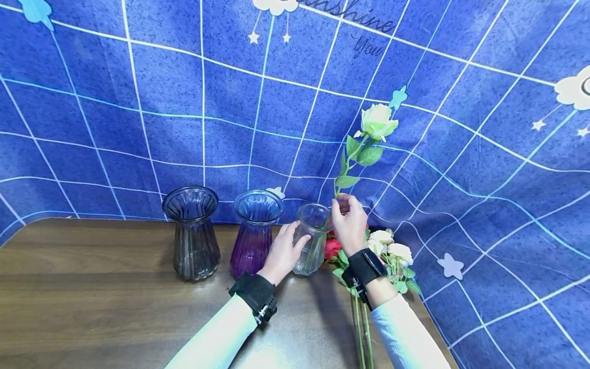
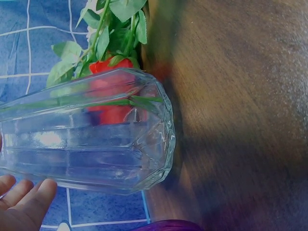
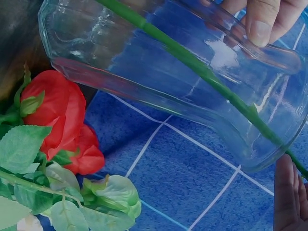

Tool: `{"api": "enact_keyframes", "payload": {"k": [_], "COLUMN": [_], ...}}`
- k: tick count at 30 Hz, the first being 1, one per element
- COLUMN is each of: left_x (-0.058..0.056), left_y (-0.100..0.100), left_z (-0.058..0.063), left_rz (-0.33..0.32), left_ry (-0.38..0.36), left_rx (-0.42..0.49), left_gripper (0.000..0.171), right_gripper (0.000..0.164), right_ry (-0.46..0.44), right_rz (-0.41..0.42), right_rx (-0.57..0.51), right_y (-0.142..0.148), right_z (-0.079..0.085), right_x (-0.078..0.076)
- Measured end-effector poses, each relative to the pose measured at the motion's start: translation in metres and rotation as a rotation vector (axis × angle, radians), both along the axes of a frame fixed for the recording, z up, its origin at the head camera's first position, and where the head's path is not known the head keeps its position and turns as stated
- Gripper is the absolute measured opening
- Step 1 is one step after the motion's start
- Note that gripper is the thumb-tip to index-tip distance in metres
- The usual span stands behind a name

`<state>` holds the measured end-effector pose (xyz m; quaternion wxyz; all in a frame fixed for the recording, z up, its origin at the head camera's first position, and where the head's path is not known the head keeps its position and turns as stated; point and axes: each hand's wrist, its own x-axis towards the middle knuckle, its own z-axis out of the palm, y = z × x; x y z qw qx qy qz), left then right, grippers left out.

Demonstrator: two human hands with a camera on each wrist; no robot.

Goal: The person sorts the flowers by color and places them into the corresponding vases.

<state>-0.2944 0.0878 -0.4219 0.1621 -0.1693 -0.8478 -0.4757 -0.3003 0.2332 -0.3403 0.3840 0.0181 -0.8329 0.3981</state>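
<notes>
A white rose with green leaves stands upright, its stem pinched in my right hand just above the rim of a clear glass vase. The lower stem slants down inside the glass and reaches near the base in the left wrist view. My left hand holds the vase by its left side near the neck, thumb in front and fingers behind. In the right wrist view, part of my left hand shows against the neck, and my right fingers are by the rim.
Left of the clear vase stand a purple-blue vase and a dark grey vase. Red roses and pale roses lie at the right, with long stems reaching the table's front. A blue gridded cloth hangs behind.
</notes>
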Motion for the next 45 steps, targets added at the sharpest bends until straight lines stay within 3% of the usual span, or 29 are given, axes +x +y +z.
{"api": "enact_keyframes", "payload": {"k": [25,34,45], "left_x": [-0.002,0.000,-0.002], "left_y": [0.000,0.000,0.001], "left_z": [-0.001,-0.003,-0.005], "left_rz": [-0.003,0.002,-0.004], "left_ry": [-0.009,-0.013,-0.016], "left_rx": [0.007,0.000,0.011], "left_gripper": [0.047,0.047,0.047], "right_gripper": [0.027,0.025,0.025], "right_ry": [-0.055,-0.119,-0.200], "right_rz": [-0.042,-0.046,-0.123], "right_rx": [0.000,0.027,0.069], "right_y": [0.018,0.035,0.060], "right_z": [0.000,-0.008,-0.029], "right_x": [0.006,0.016,0.034]}}
